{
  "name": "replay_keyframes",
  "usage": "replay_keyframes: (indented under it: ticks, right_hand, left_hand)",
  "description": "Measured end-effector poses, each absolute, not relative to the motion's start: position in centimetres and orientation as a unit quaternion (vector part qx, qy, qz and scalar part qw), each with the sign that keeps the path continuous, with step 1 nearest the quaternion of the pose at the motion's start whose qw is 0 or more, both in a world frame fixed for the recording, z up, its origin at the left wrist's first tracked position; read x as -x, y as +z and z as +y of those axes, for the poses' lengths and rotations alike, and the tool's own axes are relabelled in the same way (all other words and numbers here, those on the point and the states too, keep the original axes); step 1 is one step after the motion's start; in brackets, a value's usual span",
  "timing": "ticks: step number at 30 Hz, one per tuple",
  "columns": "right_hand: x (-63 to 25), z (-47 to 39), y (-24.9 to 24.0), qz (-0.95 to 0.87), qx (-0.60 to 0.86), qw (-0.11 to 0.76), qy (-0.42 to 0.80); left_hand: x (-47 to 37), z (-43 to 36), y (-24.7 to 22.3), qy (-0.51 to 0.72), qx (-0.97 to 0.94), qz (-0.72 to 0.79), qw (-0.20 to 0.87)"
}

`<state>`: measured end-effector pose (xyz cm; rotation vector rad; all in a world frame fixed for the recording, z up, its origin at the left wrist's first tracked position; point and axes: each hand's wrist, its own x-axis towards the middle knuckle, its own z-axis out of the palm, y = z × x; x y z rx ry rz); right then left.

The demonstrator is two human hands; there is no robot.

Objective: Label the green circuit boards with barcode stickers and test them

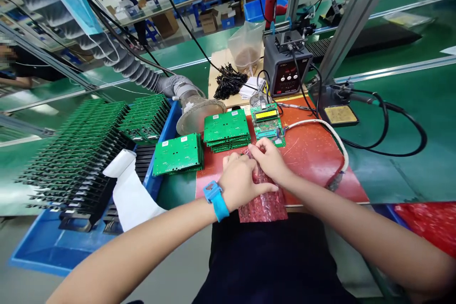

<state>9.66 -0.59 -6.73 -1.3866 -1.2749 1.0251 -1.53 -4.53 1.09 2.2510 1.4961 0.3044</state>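
A pink bubble-wrap bag [265, 204] hangs over the front edge of the red mat, close to my body. My left hand [238, 179], with a blue wrist strap [216, 199], has its fingers curled on the bag's upper left and its thumb stretched across the front. At the top edge, my right hand [270, 160] pinches the plastic between thumb and fingers. Whatever the bag contains is hidden. Just beyond my hands lie two stacks of green circuit boards, a nearer one [176, 156] and a farther one [227, 128]. A board with a yellow display [267, 115] sits behind my right hand.
Racked circuit boards [78, 152] fill a blue tray [42, 251] at left, with a white paper roll [131, 190]. A fume duct nozzle [199, 114] hangs behind the stacks. Right of centre stand a soldering station [287, 69] and an iron holder [338, 104]. Red bags [427, 223] lie lower right.
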Motion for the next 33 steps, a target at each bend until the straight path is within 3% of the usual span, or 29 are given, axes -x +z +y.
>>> replay_keyframes:
  ticks: [3,8,10,15,18,21,24,27,33]
  right_hand:
    - [-9.6,0.1,-7.0,-0.508,0.572,0.481,0.428]
    - [-11.1,0.6,-7.5,-0.497,0.568,0.481,0.447]
    - [-12.0,-0.5,-7.1,-0.507,0.567,0.472,0.445]
    - [-14.1,-6.7,-4.0,-0.552,0.590,0.437,0.396]
    - [-15.0,-9.6,-2.4,-0.634,0.591,0.338,0.367]
    - [-16.1,-9.9,-2.3,-0.649,0.548,0.329,0.413]
    - [-17.2,-9.0,-3.2,-0.585,0.466,0.371,0.551]
    - [-17.3,-8.3,-4.4,-0.551,0.425,0.376,0.612]
    - [-16.2,-7.9,-5.4,-0.604,0.461,0.323,0.565]
  left_hand:
    - [1.4,-6.3,0.2,0.228,-0.765,0.549,0.249]
    - [1.2,-8.1,-1.1,0.495,-0.561,0.459,0.479]
    - [1.2,-7.9,-1.7,0.569,-0.460,0.446,0.516]
    - [0.1,-7.3,-1.7,0.606,-0.329,0.400,0.604]
    - [-1.2,-6.9,-0.7,0.579,-0.236,0.324,0.710]
    - [-1.9,-6.0,0.4,0.556,-0.207,0.251,0.765]
    - [-1.3,-4.9,1.2,0.582,-0.183,0.197,0.768]
    - [0.0,-4.0,1.0,0.606,-0.236,0.257,0.715]
    - [-0.1,-2.4,0.0,0.511,-0.626,0.407,0.426]
